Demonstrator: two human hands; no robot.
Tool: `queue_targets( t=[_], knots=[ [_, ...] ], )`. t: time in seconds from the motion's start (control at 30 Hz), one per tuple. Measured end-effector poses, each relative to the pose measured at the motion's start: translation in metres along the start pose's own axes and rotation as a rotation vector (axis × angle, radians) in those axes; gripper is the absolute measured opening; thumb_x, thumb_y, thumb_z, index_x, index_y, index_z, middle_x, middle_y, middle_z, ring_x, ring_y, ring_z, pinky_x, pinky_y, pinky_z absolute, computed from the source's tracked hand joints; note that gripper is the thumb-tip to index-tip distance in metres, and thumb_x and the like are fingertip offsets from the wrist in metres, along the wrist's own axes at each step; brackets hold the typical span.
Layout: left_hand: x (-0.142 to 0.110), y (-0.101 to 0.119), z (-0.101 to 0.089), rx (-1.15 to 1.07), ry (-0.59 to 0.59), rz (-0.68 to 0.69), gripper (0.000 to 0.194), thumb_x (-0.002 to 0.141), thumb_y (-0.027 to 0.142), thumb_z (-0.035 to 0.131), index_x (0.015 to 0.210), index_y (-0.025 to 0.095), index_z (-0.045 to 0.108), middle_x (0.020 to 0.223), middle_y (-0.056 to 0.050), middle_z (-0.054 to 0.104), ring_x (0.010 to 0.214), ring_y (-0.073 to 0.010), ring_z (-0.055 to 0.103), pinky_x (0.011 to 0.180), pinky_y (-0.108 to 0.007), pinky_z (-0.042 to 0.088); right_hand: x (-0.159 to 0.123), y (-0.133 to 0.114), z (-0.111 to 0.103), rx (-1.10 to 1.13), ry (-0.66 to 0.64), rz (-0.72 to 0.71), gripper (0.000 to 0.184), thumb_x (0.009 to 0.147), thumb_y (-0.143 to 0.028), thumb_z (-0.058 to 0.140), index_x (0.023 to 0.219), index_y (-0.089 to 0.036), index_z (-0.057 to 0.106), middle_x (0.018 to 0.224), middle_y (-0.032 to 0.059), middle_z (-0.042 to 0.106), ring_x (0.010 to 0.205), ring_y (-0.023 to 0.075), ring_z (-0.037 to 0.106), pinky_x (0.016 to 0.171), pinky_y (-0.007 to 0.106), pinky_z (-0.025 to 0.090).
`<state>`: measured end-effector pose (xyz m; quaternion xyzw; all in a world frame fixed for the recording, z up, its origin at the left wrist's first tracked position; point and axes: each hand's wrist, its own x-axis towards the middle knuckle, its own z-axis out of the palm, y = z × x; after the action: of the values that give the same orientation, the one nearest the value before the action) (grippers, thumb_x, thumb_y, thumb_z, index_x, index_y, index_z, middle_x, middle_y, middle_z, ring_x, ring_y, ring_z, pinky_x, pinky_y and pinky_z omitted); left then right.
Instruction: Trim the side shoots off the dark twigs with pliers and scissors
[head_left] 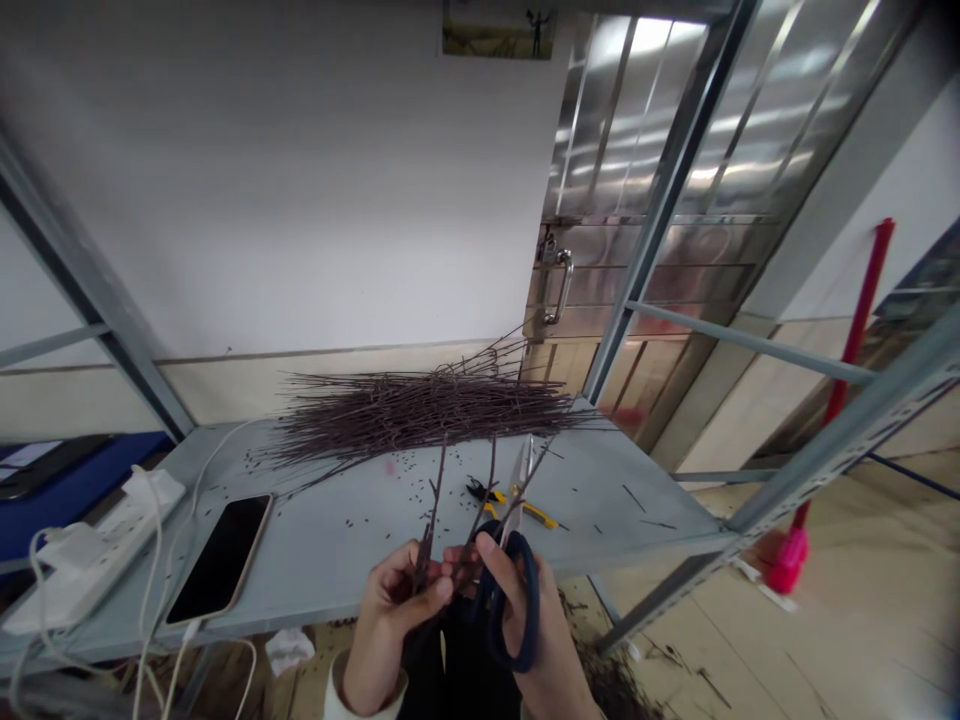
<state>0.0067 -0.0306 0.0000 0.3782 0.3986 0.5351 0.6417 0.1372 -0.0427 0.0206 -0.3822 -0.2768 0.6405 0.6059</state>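
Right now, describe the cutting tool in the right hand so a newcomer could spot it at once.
Above the grey metal shelf, in front of the heap of thin dark twigs, the right hand holds long steel-bladed scissors. Their navy-blue looped grip sets them apart from the yellow-and-black tool lying on the shelf.

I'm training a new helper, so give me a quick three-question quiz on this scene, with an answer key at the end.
1. The left hand holds twigs. What does the right hand hold?
2. True or false: the phone lies on top of the twig pile.
3. What is scattered across the metal shelf?

Key: 1. Blue-handled scissors. 2. False. 3. Small dark bits.
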Motion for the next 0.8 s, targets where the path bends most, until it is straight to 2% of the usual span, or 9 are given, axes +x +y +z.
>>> queue_targets(
  t=[0.27,0.4,0.53,0.67,0.8],
  knots=[
    [-0.004,0.004,0.003,-0.011,0.024,-0.006,0.03,0.055,0.031,0.085,0.061,0.015,0.061,0.062,0.001,0.06,0.063,-0.0136,0.057,0.059,-0.022,0.043,-0.005,-0.009,0.01,0.078,0.049,0.011,0.033,0.061,-0.047,0.079,0.069,-0.018,0.066,0.068,0.0043,0.068,0.065,0.0207,0.066,0.063,0.031,0.051],
    [-0.003,0.001,0.001,-0.004,0.028,0.063,0.029,0.059,0.033,0.083,0.064,0.016,0.06,0.061,0.003,0.056,0.06,-0.0114,0.053,0.06,-0.021,0.043,-0.001,-0.007,0.007,-0.005,0.077,-0.025,0.035,0.06,-0.048,0.079,0.067,-0.016,0.066,0.066,0.0054,0.068,0.061,0.0185,0.063,0.062,0.03,0.05],
    [-0.001,0.001,-0.004,0.099,0.038,0.15,0.027,0.065,0.039,0.079,0.073,0.018,0.064,0.069,0.002,0.059,0.067,-0.0121,0.054,0.063,-0.02,0.044,0.003,-0.008,0.006,-0.026,0.149,-0.084,0.038,0.058,-0.048,0.081,0.067,-0.015,0.065,0.066,0.0055,0.069,0.062,0.0167,0.063,0.064,0.029,0.05],
    [0.002,0.011,-0.003,0.236,0.015,0.207,0.031,0.07,0.046,0.073,0.082,0.018,0.068,0.083,-0.004,0.066,0.083,-0.0181,0.059,0.077,-0.024,0.045,0.009,-0.008,0.006,-0.031,0.126,-0.124,0.037,0.06,-0.047,0.08,0.069,-0.014,0.065,0.066,0.0059,0.069,0.061,0.0162,0.063,0.061,0.028,0.049],
    [0.01,0.021,0.001,0.348,-0.018,0.272,0.036,0.074,0.052,0.066,0.071,0.016,0.063,0.07,-0.003,0.061,0.073,-0.0173,0.057,0.072,-0.026,0.047,0.021,-0.011,0.008,-0.083,0.078,-0.148,0.035,0.063,-0.046,0.079,0.07,-0.014,0.065,0.067,0.0056,0.069,0.061,0.0154,0.061,0.059,0.027,0.049]
  ],
)
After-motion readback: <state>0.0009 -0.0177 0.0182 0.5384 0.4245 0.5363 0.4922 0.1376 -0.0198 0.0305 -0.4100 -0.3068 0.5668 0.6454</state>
